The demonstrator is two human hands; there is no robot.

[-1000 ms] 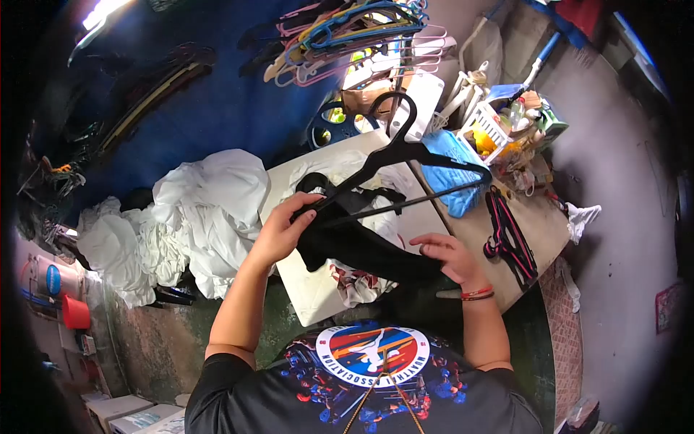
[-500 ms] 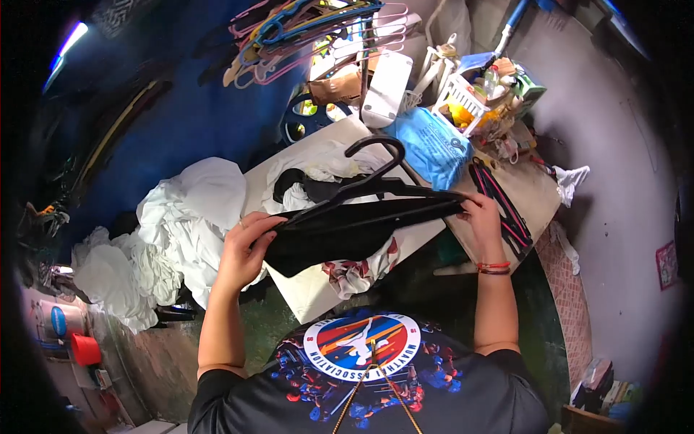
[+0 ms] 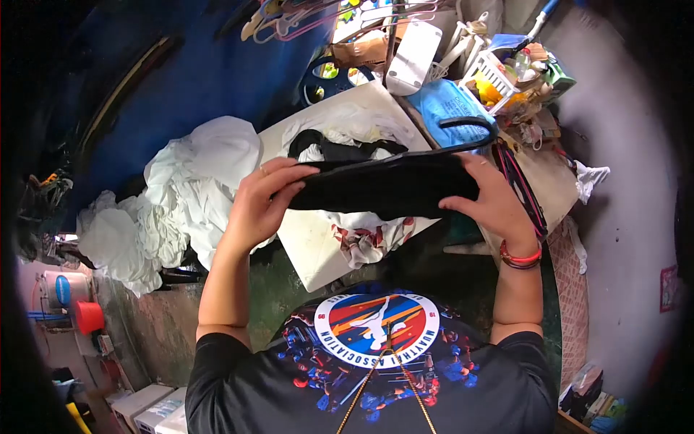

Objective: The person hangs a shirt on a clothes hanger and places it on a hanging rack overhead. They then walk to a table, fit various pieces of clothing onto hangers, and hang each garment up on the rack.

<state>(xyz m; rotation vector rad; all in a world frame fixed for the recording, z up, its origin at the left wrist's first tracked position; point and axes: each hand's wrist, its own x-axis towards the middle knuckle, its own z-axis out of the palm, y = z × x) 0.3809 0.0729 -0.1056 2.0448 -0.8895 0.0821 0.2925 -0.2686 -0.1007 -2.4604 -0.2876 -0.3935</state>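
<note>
Shows the black hanger (image 3: 491, 132) only by hook and upper edge, with the remainder hidden behind cloth, and shows the overhead hangers (image 3: 253, 24) cut off at the top, too overlapped to count. Holds one black garment (image 3: 383, 189) above the desk (image 3: 311, 260), clamping its left end between thumb and fingers of the left hand (image 3: 271, 194) and touching its right end with the right hand (image 3: 495, 199), thumb spread from partly hidden fingers; cannot tell whether clamped. Includes one white basket (image 3: 497, 78) beyond.
</note>
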